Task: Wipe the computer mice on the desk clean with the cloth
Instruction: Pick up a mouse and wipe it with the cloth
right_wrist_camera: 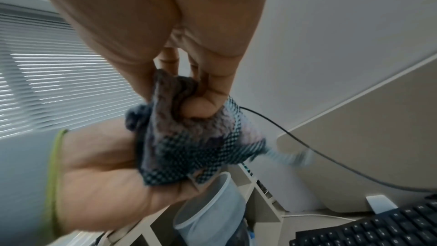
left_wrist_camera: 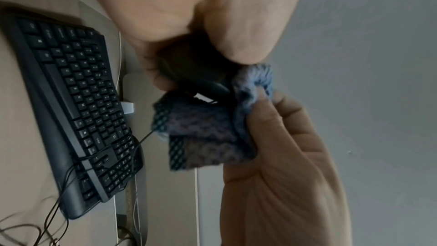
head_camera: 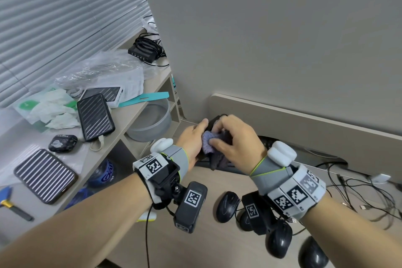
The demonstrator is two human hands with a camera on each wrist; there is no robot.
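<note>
My left hand [head_camera: 195,135] grips a black wired mouse [head_camera: 215,122] lifted above the keyboard near the back of the desk. In the left wrist view the mouse [left_wrist_camera: 189,64] sits between the thumb and the fingers of that hand. My right hand [head_camera: 226,135] pinches a bunched blue-grey cloth [head_camera: 208,142] and presses it against the mouse. The right wrist view shows the cloth [right_wrist_camera: 189,137] crumpled under my right thumb, hiding most of the mouse. Several more black mice lie on the desk [head_camera: 174,246] near my wrists, one [head_camera: 227,205] nearest the middle and another [head_camera: 279,239] further right.
A black keyboard [left_wrist_camera: 71,109] lies under the hands, with loose cables [head_camera: 359,198] to the right. A shelf unit [head_camera: 130,119] on the left carries power banks, plastic bags and a teal strip, with a grey basin [head_camera: 152,124] inside. A beige back panel [head_camera: 304,119] borders the desk.
</note>
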